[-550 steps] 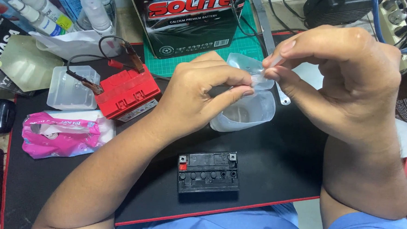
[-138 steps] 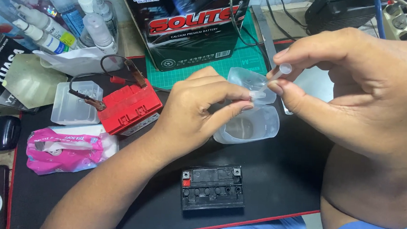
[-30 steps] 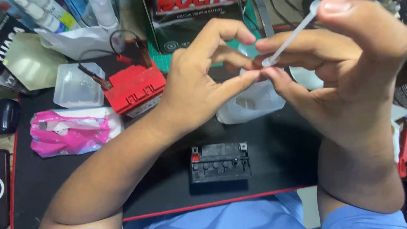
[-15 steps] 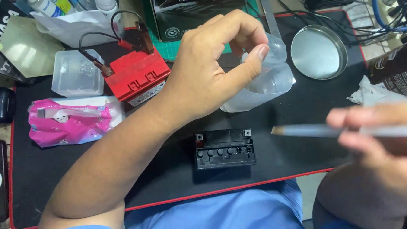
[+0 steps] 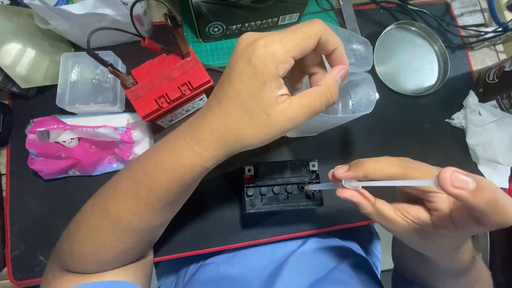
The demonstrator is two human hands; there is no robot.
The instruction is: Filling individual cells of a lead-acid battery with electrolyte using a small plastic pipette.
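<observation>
Since half a second ago, right hand [image 5: 434,200] has swung its thin clear pipette [image 5: 376,183] down and left; tip now meets the rightmost fill port of the small black battery [image 5: 282,186], which sits near centre on the black mat [image 5: 42,209]. Fingers pinch the pipette closed. Left hand [image 5: 270,92], raised above the mat, curls thumb to fingertips beside the clear plastic container [image 5: 352,99]; grip on it cannot be told. Farther left: red battery [image 5: 168,90], pink packet [image 5: 81,143]. Far right: round metal tin [image 5: 411,57].
</observation>
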